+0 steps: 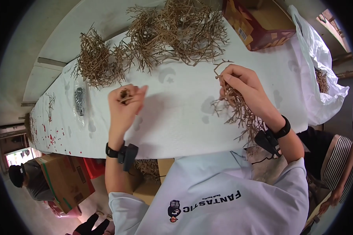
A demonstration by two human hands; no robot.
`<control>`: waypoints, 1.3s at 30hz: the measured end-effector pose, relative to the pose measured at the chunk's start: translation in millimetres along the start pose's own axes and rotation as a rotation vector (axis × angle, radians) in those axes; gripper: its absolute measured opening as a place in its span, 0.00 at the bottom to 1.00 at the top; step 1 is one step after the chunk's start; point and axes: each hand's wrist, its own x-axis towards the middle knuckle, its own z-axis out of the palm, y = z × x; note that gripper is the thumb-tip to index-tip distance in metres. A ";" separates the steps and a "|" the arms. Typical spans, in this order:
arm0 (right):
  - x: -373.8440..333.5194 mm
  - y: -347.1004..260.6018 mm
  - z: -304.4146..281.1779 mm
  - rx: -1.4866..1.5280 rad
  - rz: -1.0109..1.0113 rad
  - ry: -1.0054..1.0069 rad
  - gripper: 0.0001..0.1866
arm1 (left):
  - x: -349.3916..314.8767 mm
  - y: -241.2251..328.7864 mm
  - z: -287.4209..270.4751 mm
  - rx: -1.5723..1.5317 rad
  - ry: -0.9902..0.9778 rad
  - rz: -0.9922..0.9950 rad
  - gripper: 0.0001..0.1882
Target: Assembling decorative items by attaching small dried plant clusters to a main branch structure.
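Note:
My left hand (125, 102) is closed in a fist above the white table. Ends of thin brown twigs (125, 95) poke out of it. To the right, my right hand (245, 87) grips a bundle of branching brown twigs (239, 103). Most of that bundle hangs down beneath the hand and wrist, and one forked tip sticks out past the thumb and fingers. Beyond both hands lies a big tangled heap of brown twigs (180, 31), with a smaller clump (93, 58) at its left end.
A clear bag with dark contents (79, 101) lies left on the white table (176, 129). At the far right stand a red box (259, 27) and a white plastic bag (319, 51). Red specks dot the left end. Cardboard boxes (68, 182) and other people are around the table.

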 end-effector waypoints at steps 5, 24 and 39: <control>14.0 6.1 4.4 -0.017 -0.035 0.015 0.09 | -0.4 11.7 30.4 -0.119 -0.240 -0.044 0.25; 5.6 -7.0 49.6 -1.117 -0.732 -0.010 0.10 | 5.8 14.8 72.3 0.364 -0.443 0.064 0.12; 18.2 -5.1 22.5 -1.274 -0.827 -0.223 0.08 | 3.0 16.5 48.9 0.477 -0.659 0.291 0.06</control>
